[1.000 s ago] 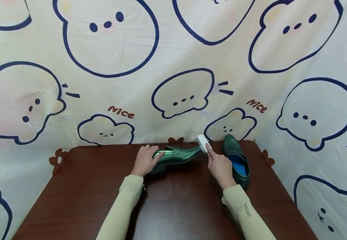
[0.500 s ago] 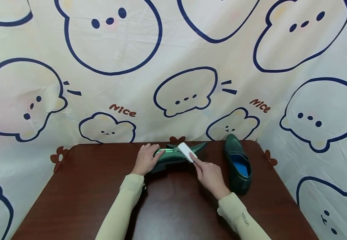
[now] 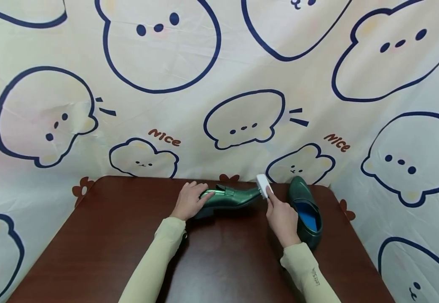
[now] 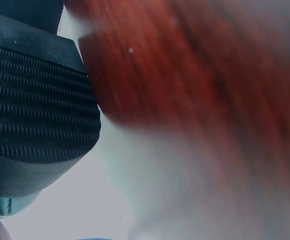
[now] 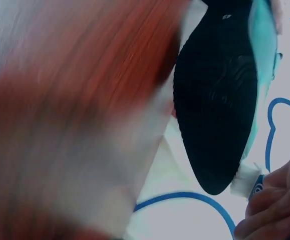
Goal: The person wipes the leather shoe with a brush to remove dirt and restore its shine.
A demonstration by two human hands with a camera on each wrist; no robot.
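Observation:
A shiny green loafer (image 3: 238, 198) is held sideways above the back of the table, toe to the right. My left hand (image 3: 190, 201) grips it around the heel end. The ridged dark heel (image 4: 34, 105) fills the left side of the left wrist view. In my right hand (image 3: 283, 219) is a white brush (image 3: 263, 185), its bristles at the loafer's toe tip. The right wrist view shows the black sole (image 5: 215, 100), with the brush (image 5: 246, 180) beside the toe and my curled fingers (image 5: 280, 205) behind it.
The matching green loafer (image 3: 302, 191), with a blue insole, stands upright on the table right of my right hand. The brown wooden table (image 3: 223, 256) ends at a cartoon-printed cloth (image 3: 189, 109) hanging behind and at the sides.
The brush moved left from the toe to the loafer's middle, then back right to the toe tip. My left hand keeps its grip on the heel end. The head view shifted slightly.

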